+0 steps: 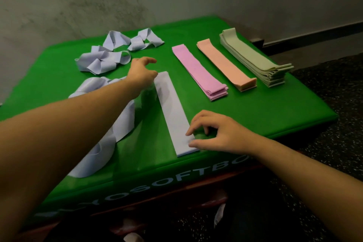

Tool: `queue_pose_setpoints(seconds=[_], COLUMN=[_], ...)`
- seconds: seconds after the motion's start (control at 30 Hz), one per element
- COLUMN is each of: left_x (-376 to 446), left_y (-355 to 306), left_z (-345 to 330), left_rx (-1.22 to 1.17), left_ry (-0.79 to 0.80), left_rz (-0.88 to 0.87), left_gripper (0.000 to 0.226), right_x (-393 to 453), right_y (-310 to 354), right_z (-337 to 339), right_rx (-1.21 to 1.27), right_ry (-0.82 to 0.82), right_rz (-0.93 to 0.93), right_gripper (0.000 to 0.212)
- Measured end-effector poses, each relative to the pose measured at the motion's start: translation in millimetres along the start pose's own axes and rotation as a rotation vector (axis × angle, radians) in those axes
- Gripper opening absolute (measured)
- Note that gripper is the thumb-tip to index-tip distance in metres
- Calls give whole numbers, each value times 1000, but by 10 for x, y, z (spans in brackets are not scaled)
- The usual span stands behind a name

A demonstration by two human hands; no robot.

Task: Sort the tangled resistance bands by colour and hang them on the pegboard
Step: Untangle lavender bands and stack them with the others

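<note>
Here, right hand (pixel 220 133) at worktop (pixel 275 116) near edge, fingers curled, tips pinning flat lavender band (pixel 172 112) straight. Left hand (pixel 142 72) at band's far end, fingers loosely curled, grip unclear. Tangled lavender bands (pixel 106 59) far-left corner; pink stack (pixel 198 72), peach stack (pixel 225 65), green stack (pixel 255 59) toward right edge, sorted.

Bare green lanes are lying open on the green box top (pixel 49 92) between the flat lavender band (pixel 172 112) and the pink stack (pixel 198 70), and narrower ones between the pink stack, the peach stack (pixel 225 65) and the sage stack (pixel 257 59). The left hand (pixel 142 72) is hovering at the flat band's far end and the right hand (pixel 218 133) at its near end, blocking both. On the left, loose lavender loops (pixel 110 129) and a tangled lavender heap (pixel 110 53) are crowding the surface, leaving a green gap between them.
</note>
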State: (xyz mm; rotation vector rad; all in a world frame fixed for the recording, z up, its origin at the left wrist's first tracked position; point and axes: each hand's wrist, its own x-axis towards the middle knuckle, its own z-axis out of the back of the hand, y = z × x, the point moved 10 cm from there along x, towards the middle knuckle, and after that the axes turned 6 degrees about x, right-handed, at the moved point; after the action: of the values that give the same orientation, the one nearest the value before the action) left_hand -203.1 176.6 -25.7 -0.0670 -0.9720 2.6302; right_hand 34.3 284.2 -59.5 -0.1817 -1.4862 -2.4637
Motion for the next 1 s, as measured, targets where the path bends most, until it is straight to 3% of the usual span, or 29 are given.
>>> queue_pose_setpoints(seconds=[0.17, 0.27, 0.33, 0.4, 0.53, 0.77, 1.0], left_x=[-340, -627, -797, -903, -943, -901, -859], left_y=[-96, -48, 22, 153, 553, 1074, 1108], left_z=[319, 473, 611, 687, 752, 682, 573], left_rx=[53, 235, 412, 540, 584, 544, 600], left_ry=[31, 47, -10, -4, 45, 10, -90], left_rz=[-126, -262, -358, -392, -317, -214, -207], left_gripper=[17, 13, 21, 44, 72, 68, 70], right_x=[44, 110, 174, 278, 641, 1507, 2252], right_y=[-76, -59, -2, 58, 135, 229, 168], right_z=[70, 115, 118, 103, 6, -270, -469], right_rx=[168, 148, 145, 146, 24, -166, -437], right_ry=[-62, -123, -155, -172, -127, -58, -142], right_rz=[-160, -198, -197, -205, -235, -235, -200], right_gripper=[6, 8, 11, 14, 14, 9, 13])
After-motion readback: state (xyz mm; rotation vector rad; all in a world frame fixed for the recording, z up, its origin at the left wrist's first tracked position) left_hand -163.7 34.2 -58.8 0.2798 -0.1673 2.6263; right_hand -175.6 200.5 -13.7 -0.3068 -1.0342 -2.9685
